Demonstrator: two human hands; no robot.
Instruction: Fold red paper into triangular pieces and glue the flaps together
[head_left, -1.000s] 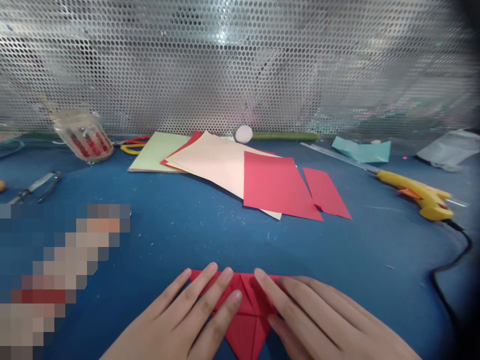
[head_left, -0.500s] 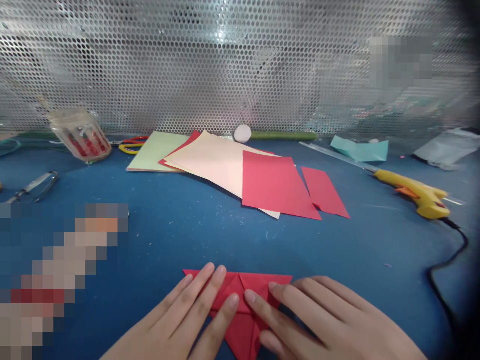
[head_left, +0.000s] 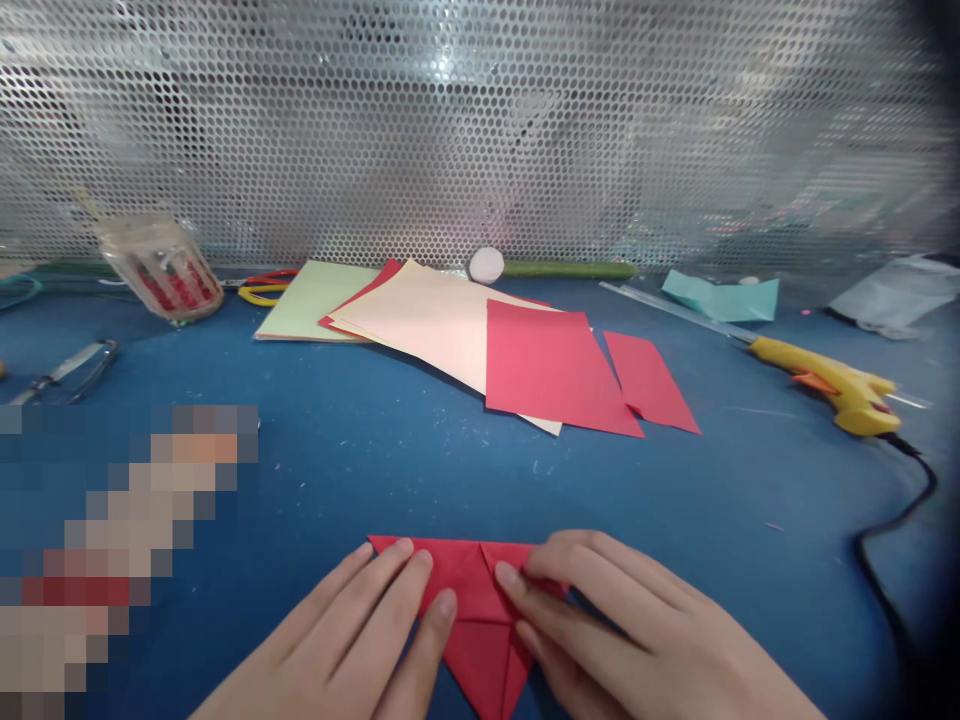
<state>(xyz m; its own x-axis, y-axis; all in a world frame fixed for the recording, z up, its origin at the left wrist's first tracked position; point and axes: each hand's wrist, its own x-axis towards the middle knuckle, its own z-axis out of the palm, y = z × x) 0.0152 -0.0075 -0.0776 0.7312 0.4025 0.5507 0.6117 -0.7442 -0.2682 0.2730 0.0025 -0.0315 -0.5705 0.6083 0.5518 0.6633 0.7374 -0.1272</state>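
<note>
- Folded red paper [head_left: 476,590]: nr side of table [head_left: 360,460], btwn L hand [head_left: 330,640] & R hand [head_left: 652,630], under fingers of both.
- Long axis L–R, approx parallel to far edge; tip pts twd near edge.
- L fingers laid on it, slightly apart.
- R fingers bunched on R half; can't tell if pinching.
- Flat red sheet [head_left: 551,365] twd far edge.

The left hand [head_left: 337,630] lies flat on a folded red paper [head_left: 476,590], and the right hand's [head_left: 652,630] fingers touch its right side. Beyond, on the blue table [head_left: 360,460], are paper sheets [head_left: 442,325], a yellow glue gun [head_left: 832,380] and a jar [head_left: 161,265].
</note>
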